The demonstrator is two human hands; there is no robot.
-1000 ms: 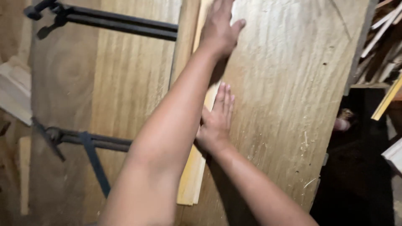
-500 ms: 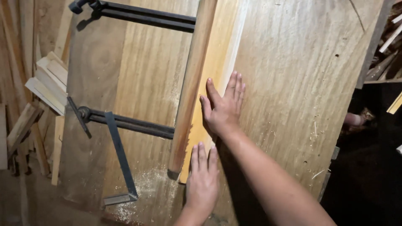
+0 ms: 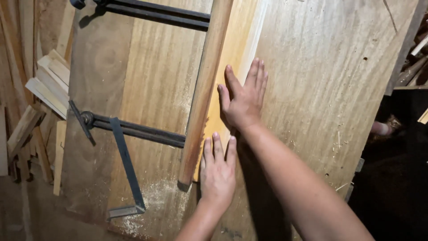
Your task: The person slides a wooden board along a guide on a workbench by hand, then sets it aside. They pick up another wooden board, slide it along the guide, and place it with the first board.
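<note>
On the broad brown wooden panel (image 3: 339, 89), we press our left hand (image 3: 217, 172) and right hand (image 3: 243, 100) flat, fingers spread and grasping nothing, pinning the pale yellow wooden strip (image 3: 232, 58) against the long brown wooden batten (image 3: 205, 89).

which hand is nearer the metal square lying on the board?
Left. The left hand lies flat near the strip's lower end, closer to the metal square. The right hand lies flat higher up, farther from it.

Matt, raw wooden board (image 3: 339, 89) with coarse grain; smooth pale wooden strip (image 3: 232, 58); dark, dull metal clamps (image 3: 133, 129); sawdust (image 3: 156, 192) on the bench (image 3: 151, 80).
</note>
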